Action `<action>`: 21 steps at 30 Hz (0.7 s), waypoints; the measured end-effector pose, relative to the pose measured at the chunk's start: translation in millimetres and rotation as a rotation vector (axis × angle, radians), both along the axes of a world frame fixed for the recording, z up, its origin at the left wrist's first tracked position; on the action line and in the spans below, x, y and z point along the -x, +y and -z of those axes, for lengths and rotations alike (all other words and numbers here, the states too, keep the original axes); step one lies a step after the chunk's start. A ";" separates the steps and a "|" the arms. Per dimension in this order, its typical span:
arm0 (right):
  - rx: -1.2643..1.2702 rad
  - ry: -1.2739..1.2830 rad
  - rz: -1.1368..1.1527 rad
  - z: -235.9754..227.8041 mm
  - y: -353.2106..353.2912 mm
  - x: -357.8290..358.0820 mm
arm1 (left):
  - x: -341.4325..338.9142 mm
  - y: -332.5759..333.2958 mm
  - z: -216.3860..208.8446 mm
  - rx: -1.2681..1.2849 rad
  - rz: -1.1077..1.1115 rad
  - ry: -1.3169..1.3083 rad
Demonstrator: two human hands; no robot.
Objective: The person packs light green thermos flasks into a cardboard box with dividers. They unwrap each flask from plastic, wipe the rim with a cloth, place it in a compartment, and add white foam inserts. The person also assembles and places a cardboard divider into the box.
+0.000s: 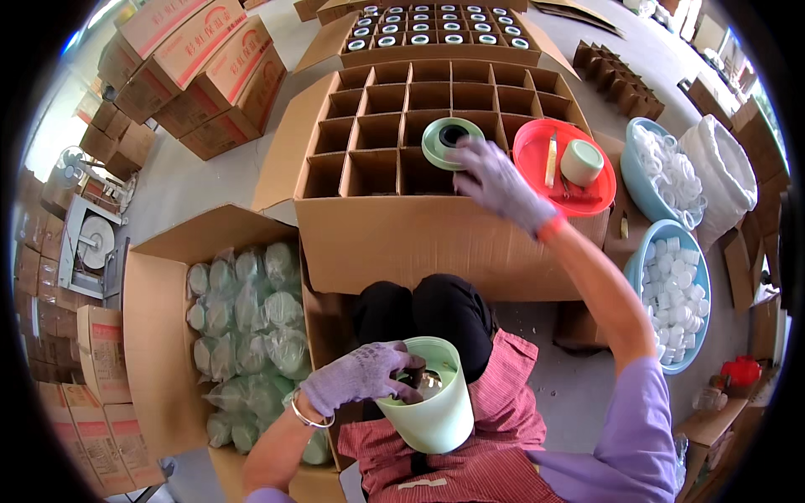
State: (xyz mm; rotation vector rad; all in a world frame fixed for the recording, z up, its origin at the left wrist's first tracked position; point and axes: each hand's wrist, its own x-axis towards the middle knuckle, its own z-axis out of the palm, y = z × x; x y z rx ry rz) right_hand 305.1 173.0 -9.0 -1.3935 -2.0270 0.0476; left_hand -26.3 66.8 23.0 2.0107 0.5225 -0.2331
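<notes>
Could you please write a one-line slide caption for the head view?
Left hand grips a pale green cup; right hand reaches a green lid over a divided carton.

Divided brown carton [369, 159] ahead; red-and-white printed cartons [201, 67] stacked upper left; open carton [159, 335] left.

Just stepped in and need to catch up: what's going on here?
A seated person in purple gloves is working over a divided carton. The left hand holds a pale green cup in the lap, fingers hooked over its rim. The right hand reaches out to a green lid sitting on the carton's dividers. The carton's cells look empty. A box of bagged cups stands open at the left.
</notes>
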 end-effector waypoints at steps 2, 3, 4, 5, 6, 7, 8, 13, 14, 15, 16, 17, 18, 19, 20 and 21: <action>-0.022 -0.222 0.153 27.0 64.0 -43.2 | -7.3 5.5 -0.9 0.013 0.017 0.014; 0.100 -0.308 0.164 32.2 86.1 -53.6 | -7.1 5.2 -3.9 0.022 0.008 0.029; 0.183 -0.305 0.145 45.5 104.4 -66.2 | -6.2 1.9 -5.6 0.000 -0.056 -0.028; 0.286 -0.268 0.059 51.4 120.4 -77.1 | -3.1 -4.4 -9.7 -0.026 -0.131 -0.081; 0.396 -0.232 -0.022 55.4 129.0 -85.0 | -3.1 -7.0 -12.9 -0.046 -0.199 -0.137; 0.298 -0.231 -0.022 53.7 125.3 -73.2 | -6.7 -6.0 -19.7 -0.222 -0.324 -0.292; 0.192 -0.228 -0.035 37.6 110.8 -48.1 | -3.2 0.4 -14.3 -0.367 -0.409 -0.389; -0.088 0.112 -0.227 -43.4 -15.7 77.1 | -38.7 33.8 -8.6 0.546 -1.125 -0.915; -0.047 0.129 -0.219 -49.4 -37.1 95.0 | -44.9 30.9 -10.4 0.657 -1.025 -0.974; -0.069 0.294 -0.185 -48.7 -56.4 116.4 | -42.5 22.9 -6.8 0.449 -0.992 -0.945; -0.088 0.458 -0.132 -46.1 -71.9 127.8 | -44.8 15.9 -7.3 0.243 -0.961 -0.907; -0.065 0.452 -0.157 -43.4 -78.9 128.9 | -47.7 10.2 -10.1 0.041 -0.942 -0.873; -0.041 0.448 -0.183 -40.1 -85.5 130.5 | -44.9 5.3 -17.7 -0.175 -0.909 -0.807; -0.117 0.449 -0.163 -33.5 -94.7 136.2 | -42.5 11.2 -20.1 -0.407 -0.821 -0.818; -0.022 0.554 -0.263 -21.1 -98.9 132.5 | -34.5 11.9 -22.8 -0.495 -0.743 -0.766; 0.078 0.665 -0.347 -7.5 -104.8 129.4 | -28.2 11.5 -23.2 -0.659 -0.610 -0.749</action>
